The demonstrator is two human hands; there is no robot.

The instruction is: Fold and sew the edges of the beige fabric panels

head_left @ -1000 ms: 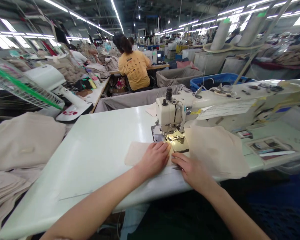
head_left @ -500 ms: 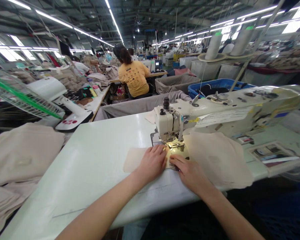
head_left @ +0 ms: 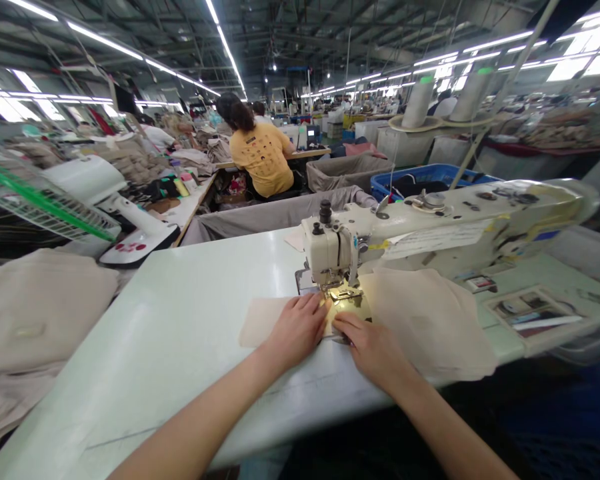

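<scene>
A small beige fabric piece (head_left: 260, 322) lies on the pale table, its right end running under my left hand to the sewing foot. My left hand (head_left: 299, 325) rests flat on it, fingers stretched toward the needle area of the sewing machine (head_left: 327, 250). Beside the lit, brass-coloured plate (head_left: 357, 309), my right hand (head_left: 375, 341) has thumb and fingers pinched at the fabric's near edge; the exact grip is partly hidden. Larger beige fabric panels (head_left: 425, 320) lie flat to the right of the plate, partly behind my right hand.
Beige fabric (head_left: 45, 307) is piled at the left, beside a white fan (head_left: 140, 233). A tray of small tools (head_left: 535, 310) sits at the right. Thread cones (head_left: 417, 103) stand above a blue basket (head_left: 430, 175). A person in a yellow shirt (head_left: 263, 157) sits ahead.
The whole view has shifted slightly, so the table and machine appear a little further left. Both hands stay at the needle area with almost the same pose.
</scene>
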